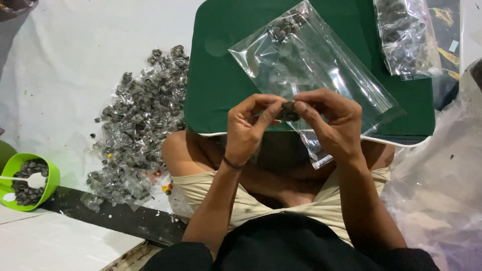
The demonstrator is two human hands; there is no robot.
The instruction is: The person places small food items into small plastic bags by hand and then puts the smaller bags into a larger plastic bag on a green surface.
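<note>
Hands at near edge of green board (216, 100): left hand (247, 128) and right hand (334, 123) pinch one small packet (288, 111) of dark bits between fingertips; finished packets (138, 125) heaped left of board, green bowl (50, 175) further left still holds loose bits.

Bright, even light from above; white glare on the clear plastic bag (321, 65); soft shadows; slight blur throughout.
</note>
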